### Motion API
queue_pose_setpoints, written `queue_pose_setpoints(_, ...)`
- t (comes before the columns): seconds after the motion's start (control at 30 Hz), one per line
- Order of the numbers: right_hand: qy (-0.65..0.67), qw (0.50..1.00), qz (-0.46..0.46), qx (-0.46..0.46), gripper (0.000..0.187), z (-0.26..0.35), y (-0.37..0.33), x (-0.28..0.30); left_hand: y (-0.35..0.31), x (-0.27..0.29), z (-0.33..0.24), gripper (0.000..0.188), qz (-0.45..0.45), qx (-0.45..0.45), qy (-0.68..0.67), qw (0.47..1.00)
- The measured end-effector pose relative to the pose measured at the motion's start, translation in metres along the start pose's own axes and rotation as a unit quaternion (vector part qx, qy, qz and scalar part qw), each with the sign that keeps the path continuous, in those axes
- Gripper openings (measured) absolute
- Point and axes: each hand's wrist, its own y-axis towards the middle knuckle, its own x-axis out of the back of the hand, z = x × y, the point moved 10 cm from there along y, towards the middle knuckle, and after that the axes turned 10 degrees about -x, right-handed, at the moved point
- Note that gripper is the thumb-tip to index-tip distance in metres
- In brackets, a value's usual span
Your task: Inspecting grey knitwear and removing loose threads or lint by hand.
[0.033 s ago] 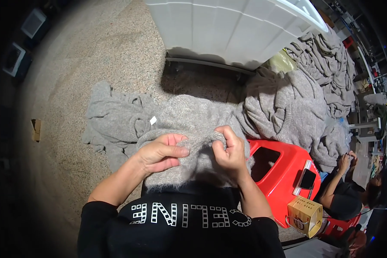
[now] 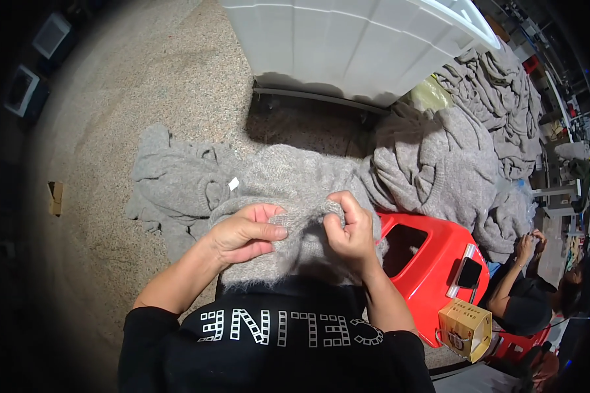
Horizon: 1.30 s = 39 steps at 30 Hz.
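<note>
Across my lap lies a fuzzy grey knit garment [image 2: 288,173]. Its cloth is drawn between my two hands. My left hand [image 2: 246,234] pinches the knit between thumb and fingers, palm turned inward. Slightly farther right, my right hand [image 2: 353,232] is curled closed on a bunched fold of the same garment. Whether a small tool sits inside the right fingers is hidden. Left of the lap, another grey knit garment [image 2: 170,180] is spread on the floor. A small white tag [image 2: 233,184] shows near where the two cloths meet.
A big pale plastic bin [image 2: 347,49] stands ahead. Grey knits [image 2: 449,164] are heaped at the right. Beside my right arm, a red plastic stool [image 2: 426,262] bears a phone [image 2: 469,272] and a yellow box [image 2: 465,327]. Another person [image 2: 518,295] works at far right. Cardboard [image 2: 55,198] lies left.
</note>
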Motion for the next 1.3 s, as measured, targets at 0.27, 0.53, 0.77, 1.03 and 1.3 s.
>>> queue_pose_setpoints(0.27, 0.116, 0.993, 0.016, 0.008, 0.016, 0.046, -0.005, 0.017, -0.011, -0.029, -0.034, 0.021, -0.001, -0.101, 0.016, 0.995)
queue_pose_setpoints(0.53, 0.303, 0.885, 0.325, 0.136, 0.029, 0.240, -0.108, 0.037, -0.155, -0.200, -0.132, 0.017, 0.374, -0.330, 0.192, 0.845)
queue_pose_setpoints(0.77, 0.218, 0.972, 0.070, -0.047, 0.010, 0.147, -0.077, 0.022, -0.118, -0.161, -0.092, 0.025, 0.273, -0.148, 0.053, 0.949)
queue_pose_setpoints(1.03, 0.017, 0.997, -0.053, -0.049, 0.009, -0.019, -0.038, -0.006, -0.027, -0.049, 0.042, 0.045, 0.118, 0.080, -0.139, 0.980)
queue_pose_setpoints(1.3, -0.049, 0.989, -0.038, 0.136, 0.028, 0.013, -0.022, -0.005, 0.001, -0.022, -0.024, 0.019, 0.013, -0.104, 0.076, 0.992)
